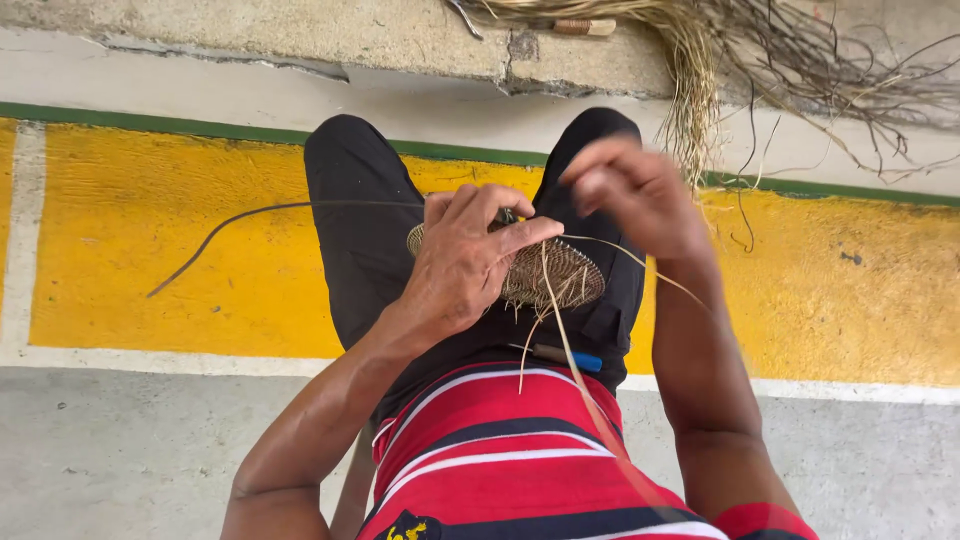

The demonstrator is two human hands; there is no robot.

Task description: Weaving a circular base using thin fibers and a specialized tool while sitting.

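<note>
Red, white and dark stripes of my shirt (pixel 500 460) fill the bottom of the view, closest to the lens. Just past it, on my lap in black shorts (pixel 365 240), sits a small round woven disc (pixel 560 275) of thin tan fibre, with loose strands (pixel 555 320) trailing down from it toward the shirt. My left hand (pixel 470 265) is closed over the near side of the disc, fingers curled around its edge and thumb across the top. My right hand (pixel 640 195) is raised just beyond the disc, blurred, fingers pinched together on a single pale strand that runs back down to the weave. One long dark strand (pixel 250 215) leads off from the disc to the left over the yellow painted floor (pixel 130 250). A blue-tipped tool (pixel 565 357) lies against my lap below the disc. Farther off, by the concrete step (pixel 300 40), lies a bundle of dry fibre (pixel 700 70).
</note>
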